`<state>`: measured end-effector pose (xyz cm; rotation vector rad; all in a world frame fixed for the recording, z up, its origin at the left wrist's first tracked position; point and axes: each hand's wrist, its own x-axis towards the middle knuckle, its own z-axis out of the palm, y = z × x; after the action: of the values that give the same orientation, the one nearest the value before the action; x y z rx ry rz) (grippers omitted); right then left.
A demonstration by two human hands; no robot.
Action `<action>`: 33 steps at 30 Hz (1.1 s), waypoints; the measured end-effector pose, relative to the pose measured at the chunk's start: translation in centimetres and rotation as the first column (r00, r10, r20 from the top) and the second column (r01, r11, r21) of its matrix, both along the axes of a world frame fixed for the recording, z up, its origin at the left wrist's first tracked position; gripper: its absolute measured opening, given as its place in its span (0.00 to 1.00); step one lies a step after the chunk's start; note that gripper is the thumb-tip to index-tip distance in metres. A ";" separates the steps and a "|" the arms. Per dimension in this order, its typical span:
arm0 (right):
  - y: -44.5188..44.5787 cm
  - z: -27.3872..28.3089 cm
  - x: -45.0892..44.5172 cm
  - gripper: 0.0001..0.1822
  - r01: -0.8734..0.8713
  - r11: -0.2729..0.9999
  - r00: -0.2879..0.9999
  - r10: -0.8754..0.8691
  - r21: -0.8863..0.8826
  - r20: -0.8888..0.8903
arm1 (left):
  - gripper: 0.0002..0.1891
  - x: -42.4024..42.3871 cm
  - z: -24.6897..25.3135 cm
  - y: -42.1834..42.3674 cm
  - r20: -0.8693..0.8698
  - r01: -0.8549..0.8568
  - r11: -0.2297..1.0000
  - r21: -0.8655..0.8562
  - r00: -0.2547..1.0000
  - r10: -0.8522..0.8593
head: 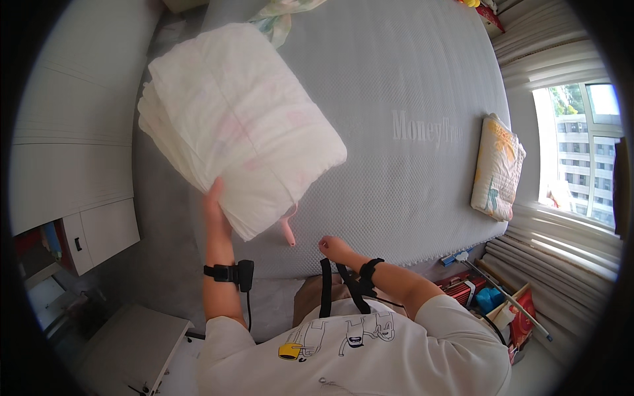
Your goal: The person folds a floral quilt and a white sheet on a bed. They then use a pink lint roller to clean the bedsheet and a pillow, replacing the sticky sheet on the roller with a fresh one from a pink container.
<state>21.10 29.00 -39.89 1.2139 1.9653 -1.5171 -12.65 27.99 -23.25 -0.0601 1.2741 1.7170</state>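
Note:
My left hand [214, 200] grips the near left edge of a thick folded white quilt [247, 119], its thumb along the side and its fingers hidden beneath. The quilt is tilted above the left side of the bed, with several layers showing at its left edge. Faint pink patches show through its cover. Just below its near corner, a pink plastic handle [289, 231] sticks out; the rest of that object is covered by the quilt. My right hand [337, 249] is curled closed near the bed's front edge, with nothing visible in it.
A grey textured mattress [396, 198] bears large writing. On its right lies a folded floral quilt [497, 171], and a patterned cloth [277, 22] is at the far end. Cabinets [74, 173] line the left. A long-handled pole [505, 294] and boxes stand at the lower right.

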 end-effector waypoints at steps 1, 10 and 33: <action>-0.5 -0.5 -1.5 0.21 0.001 1.000 1.000 -0.001 0.000 0.015 | 0.34 -0.3 -4.9 -1.7 -0.003 -0.042 0.990 -0.134 0.999 0.042; -2.0 -2.9 -10.2 0.31 -0.027 0.998 0.938 0.008 0.048 0.348 | 0.30 3.7 -13.8 -4.4 0.301 -0.127 0.963 -0.237 0.933 0.197; 2.0 1.6 16.6 0.15 0.469 0.848 0.859 -0.503 0.245 0.096 | 0.29 13.3 -6.7 2.0 0.361 -0.147 0.985 -0.094 0.916 0.172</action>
<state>37.65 30.99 -38.34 1.9859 1.8343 -1.3860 0.63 29.95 -29.97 -0.5157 1.0637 1.7011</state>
